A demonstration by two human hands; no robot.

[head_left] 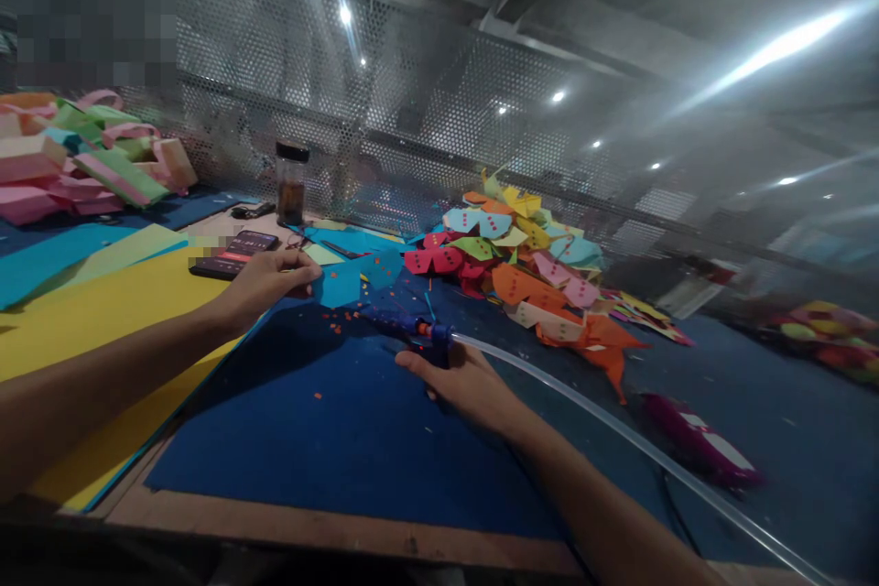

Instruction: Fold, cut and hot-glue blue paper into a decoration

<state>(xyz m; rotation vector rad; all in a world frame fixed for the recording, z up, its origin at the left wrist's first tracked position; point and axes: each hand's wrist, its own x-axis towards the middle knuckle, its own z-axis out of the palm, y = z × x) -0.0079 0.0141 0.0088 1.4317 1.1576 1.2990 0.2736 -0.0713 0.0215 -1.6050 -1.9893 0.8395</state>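
My left hand pinches the left edge of a blue paper cutout, which has small orange bits on it. My right hand is wrapped round a blue glue gun, its nozzle pointing left, just below the cutout. A long clear glue stick runs out of the gun's back toward the lower right. Small orange paper bits lie scattered on the dark blue work surface under the cutout and nozzle.
Yellow sheets lie at the left, near a phone and a lidded jar. Colourful paper cutouts are heaped at the centre right, beside a purple pouch. Folded paper pieces pile up at the far left.
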